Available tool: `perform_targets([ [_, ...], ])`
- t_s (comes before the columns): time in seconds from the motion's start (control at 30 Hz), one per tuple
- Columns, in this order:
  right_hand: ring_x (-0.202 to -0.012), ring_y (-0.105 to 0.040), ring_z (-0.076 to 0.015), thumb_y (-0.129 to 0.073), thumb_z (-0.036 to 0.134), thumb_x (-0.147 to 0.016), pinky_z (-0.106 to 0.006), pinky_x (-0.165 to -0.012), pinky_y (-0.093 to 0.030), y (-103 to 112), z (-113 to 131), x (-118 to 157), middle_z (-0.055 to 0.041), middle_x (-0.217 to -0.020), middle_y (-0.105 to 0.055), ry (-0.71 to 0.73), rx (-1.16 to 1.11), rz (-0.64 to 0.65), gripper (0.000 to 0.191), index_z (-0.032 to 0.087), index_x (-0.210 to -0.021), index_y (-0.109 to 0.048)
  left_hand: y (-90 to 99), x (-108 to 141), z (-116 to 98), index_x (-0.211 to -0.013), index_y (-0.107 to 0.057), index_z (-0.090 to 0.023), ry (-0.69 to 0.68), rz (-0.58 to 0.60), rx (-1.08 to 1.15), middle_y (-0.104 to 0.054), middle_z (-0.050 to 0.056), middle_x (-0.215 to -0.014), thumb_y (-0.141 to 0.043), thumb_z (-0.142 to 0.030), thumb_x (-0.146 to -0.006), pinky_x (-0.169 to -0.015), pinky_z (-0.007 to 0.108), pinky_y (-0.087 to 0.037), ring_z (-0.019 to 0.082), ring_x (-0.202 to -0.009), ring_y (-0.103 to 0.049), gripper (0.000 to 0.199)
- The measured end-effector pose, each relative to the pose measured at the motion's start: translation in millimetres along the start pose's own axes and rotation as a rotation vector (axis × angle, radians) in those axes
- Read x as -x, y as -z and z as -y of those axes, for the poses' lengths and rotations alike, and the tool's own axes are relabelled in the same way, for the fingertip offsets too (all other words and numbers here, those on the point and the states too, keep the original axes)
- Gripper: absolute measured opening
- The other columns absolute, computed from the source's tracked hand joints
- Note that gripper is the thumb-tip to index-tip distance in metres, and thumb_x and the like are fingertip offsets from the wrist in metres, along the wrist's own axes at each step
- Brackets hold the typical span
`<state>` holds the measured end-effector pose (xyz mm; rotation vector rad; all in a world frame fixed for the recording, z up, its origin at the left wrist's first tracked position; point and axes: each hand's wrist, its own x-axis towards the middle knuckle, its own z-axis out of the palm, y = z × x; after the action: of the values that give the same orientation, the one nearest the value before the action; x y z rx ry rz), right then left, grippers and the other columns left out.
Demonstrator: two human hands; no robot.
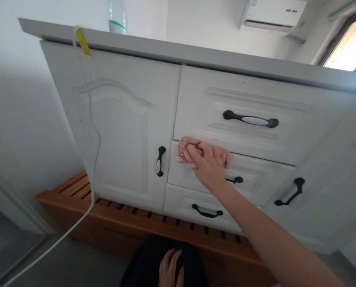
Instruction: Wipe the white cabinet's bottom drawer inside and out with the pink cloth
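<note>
A pink cloth (187, 148) with red marks is bunched under my right hand (209, 163), whose fingers press it against the white middle drawer (255, 175), near the seam below the top drawer (195, 103). The dark handle of the middle drawer is partly hidden behind my wrist. Low in the view, my left hand (171, 269) rests on my dark-clothed knee (142, 263), its fingers apart and nothing in them.
A slatted wooden bench (112, 217) runs under the cabinet. A white cable (97, 147) with a yellow tag (83, 40) hangs over the left door (118, 131). A clear bottle (117, 18) stands on the cabinet top (195, 54). Black handles (160, 161) stick out from doors and drawers.
</note>
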<state>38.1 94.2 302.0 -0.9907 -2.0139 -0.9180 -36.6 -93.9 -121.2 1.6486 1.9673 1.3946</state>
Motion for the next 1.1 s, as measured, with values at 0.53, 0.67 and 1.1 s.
perform_targets([
  [0.53, -0.102, -0.049, -0.0227, -0.053, 0.007, -0.089, -0.041, -0.081, -0.028, 33, -63, 23, -0.0028, -0.114, -0.069, 0.378, -0.027, 0.186, 0.039, 0.032, -0.113, -0.070, 15.7, -13, 7, -0.126, -0.067, -0.026, -0.028, 0.096, 0.089, -0.064, 0.011, -0.127, -0.045, -0.033, -0.096, -0.102, 0.048, -0.054, 0.027, -0.119, -0.062, 0.038],
  [0.67, -0.097, -0.051, -0.0246, -0.053, 0.004, -0.085, -0.040, -0.078, -0.029, 60, -118, 77, -0.0055, -0.111, -0.068, 0.254, 0.186, 0.247, 0.049, 0.035, -0.118, -0.071, 19.9, -13, 1, -0.127, -0.066, -0.026, 0.016, 0.143, 0.109, -0.062, 0.011, -0.130, -0.044, -0.034, -0.096, -0.105, 0.049, -0.052, 0.026, -0.122, -0.060, 0.039],
  [1.1, -0.100, -0.058, -0.0248, -0.046, 0.002, -0.080, -0.041, -0.086, -0.050, 98, -140, 135, -0.0091, -0.112, -0.063, 0.089, 0.042, 0.202, 0.055, 0.028, -0.123, -0.069, 13.6, -11, -4, -0.122, -0.069, -0.028, 0.045, 0.065, 0.193, -0.065, 0.010, -0.125, -0.047, -0.036, -0.094, -0.104, 0.048, -0.051, 0.026, -0.118, -0.061, 0.037],
])
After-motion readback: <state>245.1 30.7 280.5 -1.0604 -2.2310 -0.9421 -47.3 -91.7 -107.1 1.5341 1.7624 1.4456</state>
